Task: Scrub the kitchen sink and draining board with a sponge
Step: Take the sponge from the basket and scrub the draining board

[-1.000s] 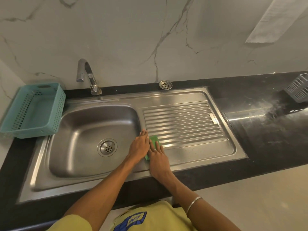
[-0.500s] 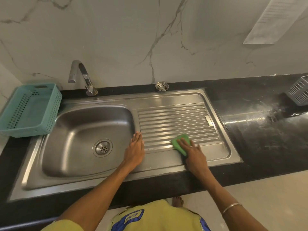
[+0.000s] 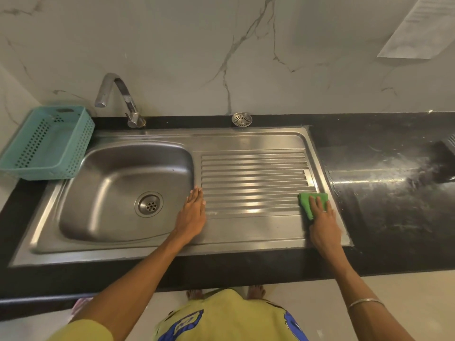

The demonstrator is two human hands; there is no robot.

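Note:
A steel sink bowl (image 3: 105,190) with a round drain (image 3: 148,204) lies left of the ribbed draining board (image 3: 253,178). My right hand (image 3: 322,222) presses a green sponge (image 3: 307,201) flat on the board's right end, fingers spread over it. My left hand (image 3: 193,212) rests flat on the steel strip between bowl and board, fingers together, holding nothing.
A curved tap (image 3: 120,99) stands behind the bowl. A teal plastic basket (image 3: 46,143) sits at the left on the black counter (image 3: 394,193). A loose metal strainer (image 3: 241,119) lies behind the board. The marble wall rises at the back.
My right hand slid the sponge rightwards along the ribs, from beside my left hand to the board's right end. My left hand stayed on the strip.

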